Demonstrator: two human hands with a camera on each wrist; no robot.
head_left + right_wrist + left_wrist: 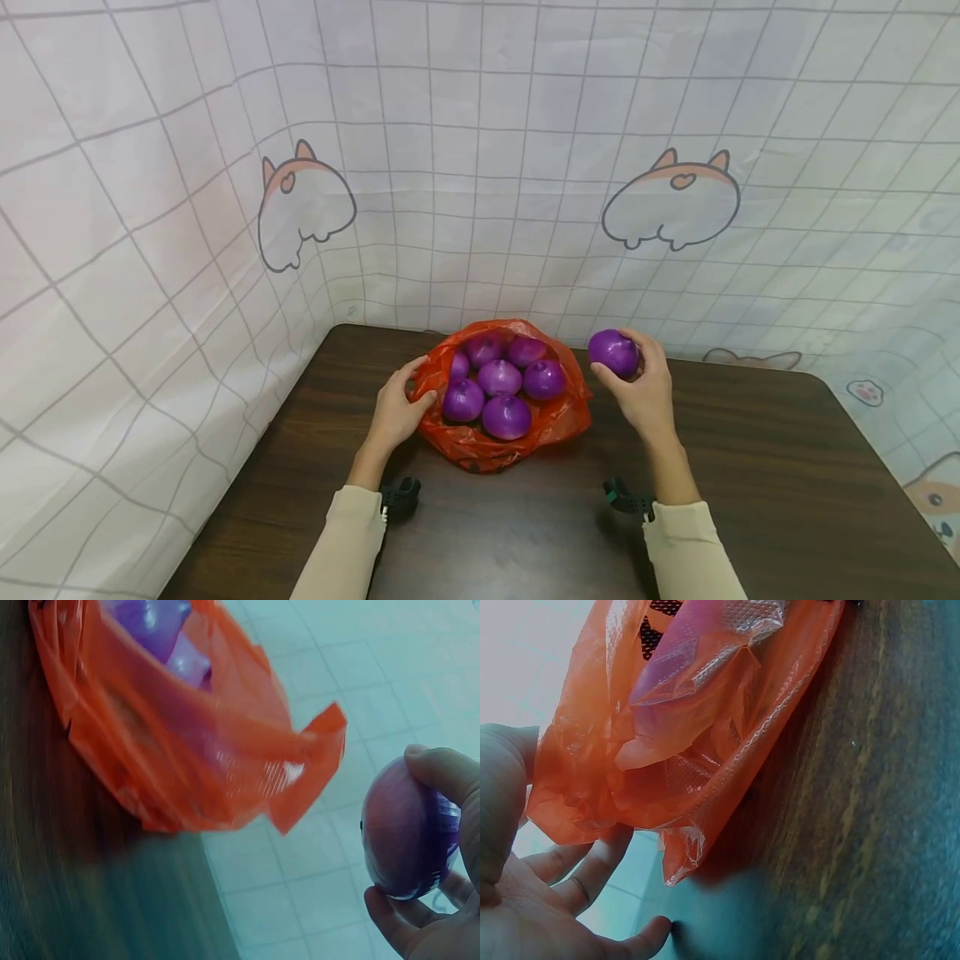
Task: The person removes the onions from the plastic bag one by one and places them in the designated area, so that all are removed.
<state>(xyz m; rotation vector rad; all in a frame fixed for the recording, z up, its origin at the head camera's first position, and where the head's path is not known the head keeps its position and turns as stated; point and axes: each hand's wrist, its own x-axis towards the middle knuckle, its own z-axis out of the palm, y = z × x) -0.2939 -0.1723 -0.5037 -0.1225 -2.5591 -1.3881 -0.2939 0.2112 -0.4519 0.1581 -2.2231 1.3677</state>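
Note:
A red plastic bag (558,429) sits with its mouth spread wide near the back of the table, and several purple onions (500,378) lie inside it. My left hand (397,408) grips the bag's left rim; in the left wrist view, the thumb is on one side of the thin orange-red film (577,787) and fingers pass behind it. To the right of the bag, my right hand (647,392) holds one purple onion (613,353) up between thumb and fingers, apart from the bag. The right wrist view shows this onion's (401,825) striped, glossy skin.
The dark wooden table (750,467) extends to both sides of the bag. Behind and to the left hangs a white grid-patterned cloth (480,183) with cartoon dog drawings. Each wrist wears a black camera mount (401,496).

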